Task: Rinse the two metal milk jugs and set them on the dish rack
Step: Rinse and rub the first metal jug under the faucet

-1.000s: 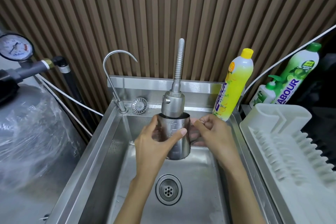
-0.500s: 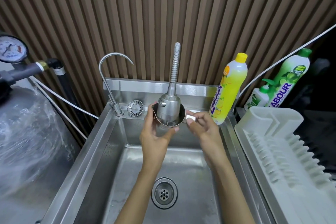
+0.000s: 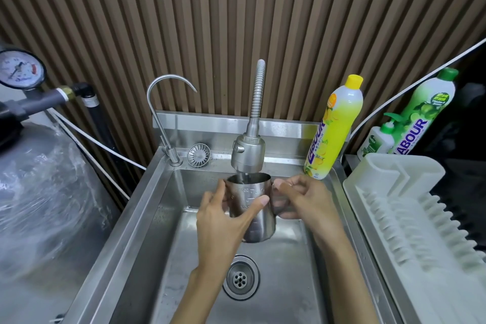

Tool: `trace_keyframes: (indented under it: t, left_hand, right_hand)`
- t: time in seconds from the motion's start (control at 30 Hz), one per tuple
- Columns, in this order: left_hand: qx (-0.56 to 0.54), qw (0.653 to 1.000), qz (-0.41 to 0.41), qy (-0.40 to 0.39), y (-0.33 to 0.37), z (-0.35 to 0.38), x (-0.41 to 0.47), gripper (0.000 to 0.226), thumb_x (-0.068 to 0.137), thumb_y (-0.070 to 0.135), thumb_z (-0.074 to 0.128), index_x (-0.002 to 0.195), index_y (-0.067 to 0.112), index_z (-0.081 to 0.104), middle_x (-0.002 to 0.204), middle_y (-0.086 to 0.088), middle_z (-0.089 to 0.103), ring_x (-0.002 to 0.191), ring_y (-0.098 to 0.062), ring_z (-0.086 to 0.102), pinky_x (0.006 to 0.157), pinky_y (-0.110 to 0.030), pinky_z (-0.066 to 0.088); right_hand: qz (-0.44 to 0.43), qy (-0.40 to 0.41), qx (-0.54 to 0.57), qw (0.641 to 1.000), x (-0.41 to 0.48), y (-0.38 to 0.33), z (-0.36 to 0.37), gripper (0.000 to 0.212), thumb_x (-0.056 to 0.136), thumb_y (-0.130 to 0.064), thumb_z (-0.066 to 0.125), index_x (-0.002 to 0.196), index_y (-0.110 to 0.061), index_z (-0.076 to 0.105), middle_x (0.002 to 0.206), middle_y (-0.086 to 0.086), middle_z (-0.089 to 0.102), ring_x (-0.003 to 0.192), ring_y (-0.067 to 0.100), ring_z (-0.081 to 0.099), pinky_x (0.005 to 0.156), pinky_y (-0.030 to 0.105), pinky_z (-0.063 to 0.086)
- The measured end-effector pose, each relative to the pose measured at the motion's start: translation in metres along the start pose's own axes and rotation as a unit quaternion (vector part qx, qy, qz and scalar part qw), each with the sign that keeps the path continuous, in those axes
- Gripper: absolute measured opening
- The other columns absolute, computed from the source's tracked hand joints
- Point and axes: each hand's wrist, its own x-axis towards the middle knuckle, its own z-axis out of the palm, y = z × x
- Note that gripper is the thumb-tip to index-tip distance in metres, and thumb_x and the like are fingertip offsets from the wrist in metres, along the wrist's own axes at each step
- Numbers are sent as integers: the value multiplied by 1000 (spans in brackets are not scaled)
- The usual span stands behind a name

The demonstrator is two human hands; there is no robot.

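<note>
Under the spray head (image 3: pixel 248 151), over the sink (image 3: pixel 168 218): one milk jug (image 3: pixel 261 227), held clear of the basin floor, mouth up, long axis near upright, rim just below the nozzle. Water looks to be running into the mouth, but the stream is thin and hard to confirm. Second jug not in view.

Left hand (image 3: pixel 223 221) grips the jug body, thumb across the front, fingers wrapped round the far left side. Right hand (image 3: pixel 306 200) is curled at the handle side, thumb and forefinger pinched near the rim. The handle is mostly hidden under the fingers, so I read that as a handle grip.

Step, my read: rinsing jug one, fill stage. No jug shows on the rack, so the task is early.

Relation that matters: dish rack (image 3: pixel 410 218) lies right of the jug, past the sink's right rim, on the right hand's side. Right hand is nearer and sits at the handle, so it should carry; left only needs to let go. Tip out over the drain (image 3: pixel 240 277) first, then go across mouth down.

Risk: wet steel, one-hand transfer, yellow detergent bottle (image 3: pixel 332 129) on the back rim near the right hand.

Further out: gooseneck tap (image 3: pixel 163 102) and strainer plug (image 3: pixel 198 155) back left, green bottle (image 3: pixel 426 113) and pump bottle (image 3: pixel 378 139) behind the rack, pressure gauge (image 3: pixel 19 70) far left.
</note>
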Motion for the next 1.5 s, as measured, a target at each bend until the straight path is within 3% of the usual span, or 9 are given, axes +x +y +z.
trace_keyframes:
  t: [0.23,0.4,0.57,0.67,0.83,1.0,1.23,1.37,1.5]
  left_hand:
    - [-181,978,-29,-98,-5,21,6,50,53,45,84,98,33,63,90,6,73,84,-1,68,78,-15,52]
    - [-280,958,-15,-62,-7,32,22,82,61,3,83,132,21,46,122,-5,64,113,-12,61,102,-27,45]
    - [-192,979,71,1,-4,14,26,93,56,15,85,137,28,41,137,4,49,127,5,43,107,-18,34]
    - [-107,987,112,36,1,0,23,92,54,11,88,136,14,45,115,0,48,102,21,43,87,4,31]
    - [7,995,75,61,7,-13,14,91,49,38,88,129,12,54,98,2,42,98,-14,49,83,-10,33]
    - [15,999,30,-8,6,-9,3,71,47,69,73,96,19,67,85,3,48,84,-13,59,76,-20,45]
    - [-256,954,-48,-151,5,8,7,53,57,27,86,106,21,66,101,4,73,103,-10,65,83,-15,47]
    - [-309,947,-16,-80,7,15,16,69,64,-4,79,124,19,54,117,-1,67,106,-5,63,85,-14,49]
    - [-197,977,77,-16,4,2,25,87,60,11,83,134,31,42,135,8,50,121,8,47,104,-16,36]
  right_hand:
    - [-96,74,-152,981,-10,-23,-9,23,81,-19,70,65,-21,53,77,6,71,76,23,65,74,33,52]
    - [-110,13,11,994,-1,-12,-1,21,85,-3,63,74,-13,48,101,-5,71,85,-2,66,71,7,45]
    - [-61,-65,132,987,9,9,11,22,88,-4,59,74,-17,48,110,-7,70,99,-2,64,90,22,45]
    - [-19,-99,205,973,9,21,20,15,89,-9,58,77,-14,51,102,4,72,108,20,63,99,38,46]
    - [25,-104,187,976,0,24,20,8,89,-16,58,85,-10,54,82,8,73,80,23,71,80,38,58]
    - [45,-50,121,990,-4,5,-1,18,80,-16,71,72,-15,54,81,11,73,71,24,72,57,28,56]
    - [-120,42,-82,989,-7,-17,-11,28,75,-13,75,62,-20,51,76,1,74,69,18,69,68,30,52]
    - [-127,24,17,991,3,-9,0,22,79,-4,71,69,-11,53,94,-4,72,80,-4,68,69,7,47]
    - [-75,-37,122,989,13,9,15,19,81,-4,67,71,-13,54,79,-1,72,79,2,66,78,17,49]
